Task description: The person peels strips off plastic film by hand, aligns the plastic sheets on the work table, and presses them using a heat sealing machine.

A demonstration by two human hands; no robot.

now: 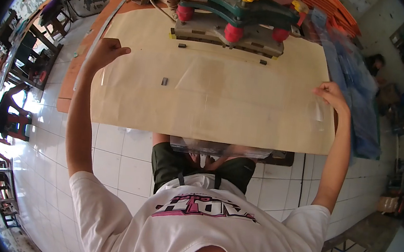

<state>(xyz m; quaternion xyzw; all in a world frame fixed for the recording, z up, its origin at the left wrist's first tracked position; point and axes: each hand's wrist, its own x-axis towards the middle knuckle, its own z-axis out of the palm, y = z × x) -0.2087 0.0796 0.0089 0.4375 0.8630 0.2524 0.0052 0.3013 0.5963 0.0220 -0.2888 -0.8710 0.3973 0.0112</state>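
My left hand (109, 53) hovers over the left side of the table, its fingers curled in and the thumb pointing right. On the opposite side, my right hand (332, 95) has its fingers bent together near the board's right edge. Whatever either hand holds, if anything, is too thin or hidden to make out. Between them lies a wide tan sheet (242, 115), with faint shiny glints that may be clear film. Three small dark pieces rest on it: one (164, 81) left of centre, another (182, 45) farther back and a third (263, 62) to the right.
A green press machine (214, 7) with red and yellow knobs stands at the back. Blue-tinted clear plastic (359, 103) drapes over the table's right side. Orange sheets (327, 9) are stacked behind it. Another person (375, 63) is far right.
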